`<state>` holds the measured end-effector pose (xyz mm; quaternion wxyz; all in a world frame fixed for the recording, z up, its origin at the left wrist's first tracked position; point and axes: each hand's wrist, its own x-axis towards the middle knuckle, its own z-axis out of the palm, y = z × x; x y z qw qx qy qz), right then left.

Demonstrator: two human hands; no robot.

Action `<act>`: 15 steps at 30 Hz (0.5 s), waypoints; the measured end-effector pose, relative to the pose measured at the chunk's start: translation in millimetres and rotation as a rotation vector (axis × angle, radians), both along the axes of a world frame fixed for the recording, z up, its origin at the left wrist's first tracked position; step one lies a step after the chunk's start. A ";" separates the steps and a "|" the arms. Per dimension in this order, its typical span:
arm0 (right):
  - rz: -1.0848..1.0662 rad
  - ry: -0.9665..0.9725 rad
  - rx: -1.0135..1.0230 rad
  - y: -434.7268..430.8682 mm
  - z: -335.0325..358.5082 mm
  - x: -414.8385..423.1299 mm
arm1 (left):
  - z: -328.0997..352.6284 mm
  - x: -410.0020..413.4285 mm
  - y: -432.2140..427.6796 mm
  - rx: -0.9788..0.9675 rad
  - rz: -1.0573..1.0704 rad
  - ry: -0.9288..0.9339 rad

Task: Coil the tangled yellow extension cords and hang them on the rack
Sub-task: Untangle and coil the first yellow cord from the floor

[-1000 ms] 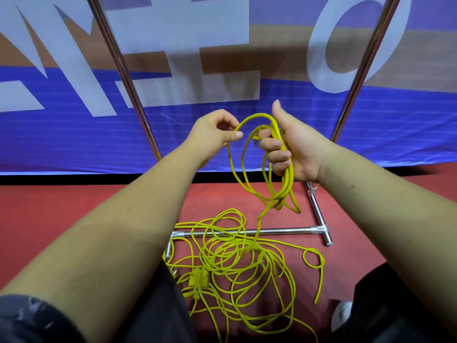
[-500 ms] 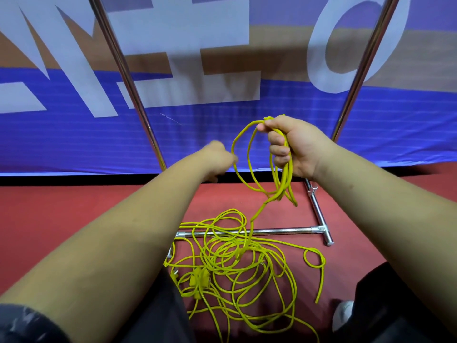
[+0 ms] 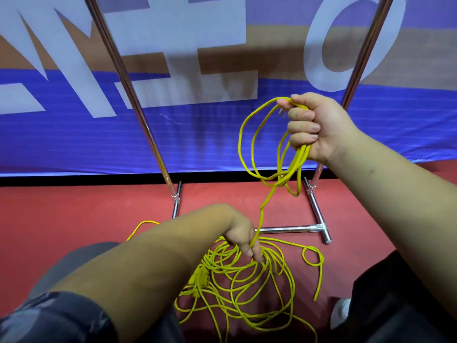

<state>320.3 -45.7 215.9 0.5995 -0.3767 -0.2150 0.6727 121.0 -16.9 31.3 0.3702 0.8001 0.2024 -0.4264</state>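
A: Where is the thin yellow extension cord?

B: Most of it lies in a loose tangle on the red floor, just in front of the chrome tube rack. A yellow plug block sits at the left of the heap, and one free end curls into a small ring at the right.

A: And the hands?

B: The right hand is raised in front of the blue and white printed banner, fist closed round several gathered loops of the cord, which hang below it. From those loops a single strand runs down to the left hand.

A: Is the left hand gripping that strand?

B: It is low, at the top of the heap, fingers pointing down with the strand passing along them. I cannot tell whether they pinch it or merely touch it.

A: The rack itself?

B: Two slanted shiny poles rise from feet on the floor, joined by a crossbar with a T-fitting. No cord hangs on it.
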 end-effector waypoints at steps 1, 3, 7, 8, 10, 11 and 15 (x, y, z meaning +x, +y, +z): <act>-0.011 0.003 -0.005 -0.5 -0.6 2.5 | -3.4 -0.2 -0.4 0.006 0.039 0.009; -0.032 0.008 -0.010 -0.7 -1.7 6.5 | -6.4 1.3 3.0 -0.010 0.181 -0.009; -0.066 0.000 -0.019 -0.9 -2.0 10.8 | 15.1 7.4 23.9 0.128 0.438 -0.075; -0.073 -0.017 -0.022 -1.1 -2.3 11.0 | 23.4 8.7 30.4 0.173 0.487 -0.102; -0.075 -0.064 -0.021 -1.1 -3.2 11.3 | 40.0 9.3 44.6 0.218 0.674 -0.195; -0.070 -0.088 -0.016 -1.0 -3.5 11.4 | 48.1 8.0 52.5 0.240 0.777 -0.257; -0.038 -0.159 -0.014 -0.7 -4.1 11.3 | 83.1 -6.0 81.5 0.417 1.076 -0.601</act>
